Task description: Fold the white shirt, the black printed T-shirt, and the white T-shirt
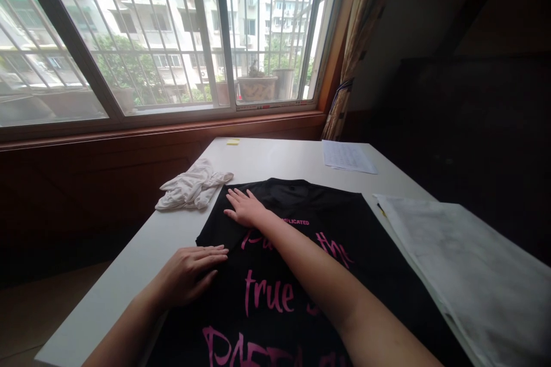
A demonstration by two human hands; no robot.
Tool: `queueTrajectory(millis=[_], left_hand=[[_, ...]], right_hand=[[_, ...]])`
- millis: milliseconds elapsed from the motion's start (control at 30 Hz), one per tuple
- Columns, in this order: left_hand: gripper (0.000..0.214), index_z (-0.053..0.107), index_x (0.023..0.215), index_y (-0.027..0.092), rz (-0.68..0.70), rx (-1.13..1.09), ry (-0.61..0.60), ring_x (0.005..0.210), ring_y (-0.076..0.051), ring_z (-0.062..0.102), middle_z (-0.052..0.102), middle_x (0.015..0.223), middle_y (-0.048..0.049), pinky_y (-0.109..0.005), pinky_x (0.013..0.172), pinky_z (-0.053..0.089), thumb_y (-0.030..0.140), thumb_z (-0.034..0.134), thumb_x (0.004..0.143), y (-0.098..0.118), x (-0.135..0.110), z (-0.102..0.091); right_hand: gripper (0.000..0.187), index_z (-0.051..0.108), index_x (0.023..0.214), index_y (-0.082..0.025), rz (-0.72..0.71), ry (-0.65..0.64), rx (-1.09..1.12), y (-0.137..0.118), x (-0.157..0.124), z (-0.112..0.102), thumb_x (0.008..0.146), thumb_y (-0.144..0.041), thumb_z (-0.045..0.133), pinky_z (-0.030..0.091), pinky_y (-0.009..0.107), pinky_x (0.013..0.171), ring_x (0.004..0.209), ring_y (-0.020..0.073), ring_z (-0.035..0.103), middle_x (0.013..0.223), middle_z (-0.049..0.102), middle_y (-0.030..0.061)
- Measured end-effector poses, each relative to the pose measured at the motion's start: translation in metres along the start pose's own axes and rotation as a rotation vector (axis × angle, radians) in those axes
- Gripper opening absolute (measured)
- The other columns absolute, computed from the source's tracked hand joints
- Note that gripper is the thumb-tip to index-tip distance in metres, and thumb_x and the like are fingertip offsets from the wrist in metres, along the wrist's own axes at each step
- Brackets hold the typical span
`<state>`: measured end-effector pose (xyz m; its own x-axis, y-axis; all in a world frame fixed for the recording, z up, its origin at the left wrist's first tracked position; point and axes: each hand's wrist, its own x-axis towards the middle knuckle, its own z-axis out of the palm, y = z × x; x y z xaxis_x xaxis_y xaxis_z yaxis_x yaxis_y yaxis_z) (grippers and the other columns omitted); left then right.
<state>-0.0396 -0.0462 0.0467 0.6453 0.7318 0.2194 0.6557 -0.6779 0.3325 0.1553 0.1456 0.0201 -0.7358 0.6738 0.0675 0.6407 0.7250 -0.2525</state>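
A black T-shirt (301, 229) with pink lettering lies spread flat, front up, on a white table (267, 157). My left hand (189, 272) rests flat on the shirt's left edge, fingers together and stretched out. My right hand (245, 206) reaches across and lies flat on the shirt's left shoulder area, fingers spread. Neither hand holds anything.
A crumpled white cloth (193, 186) lies left of the shirt's collar. A sheet of paper (346, 156) and a small yellow note (233, 141) sit at the far side. A large white sheet (465, 264) covers the right. A barred window (172, 34) and curtain (361, 40) stand beyond.
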Motion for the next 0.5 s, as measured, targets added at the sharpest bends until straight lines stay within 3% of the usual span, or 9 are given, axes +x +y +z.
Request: queueTrajectory(millis=[167, 333, 433, 500], left_hand=[[0.048, 0.052, 0.148, 0.035, -0.017, 0.067, 0.085, 0.120, -0.025, 0.069, 0.059, 0.150, -0.0057, -0.039, 0.094, 0.061, 0.024, 0.051, 0.101, -0.005, 0.000, 0.008], [0.035, 0.065, 0.134, 0.033, -0.029, 0.072, 0.149, 0.116, -0.023, 0.071, 0.067, 0.141, -0.0034, -0.035, 0.094, 0.061, 0.025, 0.050, 0.102, -0.012, 0.008, 0.011], [0.032, 0.068, 0.128, 0.031, -0.042, 0.061, 0.119, 0.112, -0.021, 0.073, 0.072, 0.132, -0.0024, -0.032, 0.094, 0.060, 0.025, 0.049, 0.103, -0.019, 0.020, 0.006], [0.032, 0.068, 0.126, 0.029, -0.050, 0.076, 0.123, 0.111, -0.021, 0.073, 0.071, 0.133, -0.0032, -0.033, 0.095, 0.060, 0.024, 0.047, 0.102, -0.027, 0.034, 0.003]], right_hand=[[0.065, 0.035, 0.161, -0.021, -0.069, 0.001, 0.005, 0.016, -0.053, -0.007, 0.106, -0.055, 0.039, 0.011, 0.054, 0.128, 0.158, 0.0248, 0.017, 0.169, 0.022, 0.0084], [0.065, 0.037, 0.160, -0.021, -0.136, -0.004, 0.067, 0.040, -0.126, -0.018, 0.105, -0.054, 0.045, 0.015, 0.053, 0.128, 0.157, 0.0268, 0.021, 0.169, 0.024, 0.0104], [0.057, 0.044, 0.157, -0.024, -0.136, -0.060, 0.131, 0.063, -0.164, -0.035, 0.106, -0.050, 0.045, 0.024, 0.048, 0.127, 0.153, 0.0251, 0.032, 0.164, 0.036, 0.0074], [0.052, 0.050, 0.153, -0.025, -0.090, -0.016, 0.157, 0.084, -0.183, -0.049, 0.107, -0.046, 0.042, 0.031, 0.044, 0.125, 0.148, 0.0235, 0.041, 0.158, 0.047, 0.0058]])
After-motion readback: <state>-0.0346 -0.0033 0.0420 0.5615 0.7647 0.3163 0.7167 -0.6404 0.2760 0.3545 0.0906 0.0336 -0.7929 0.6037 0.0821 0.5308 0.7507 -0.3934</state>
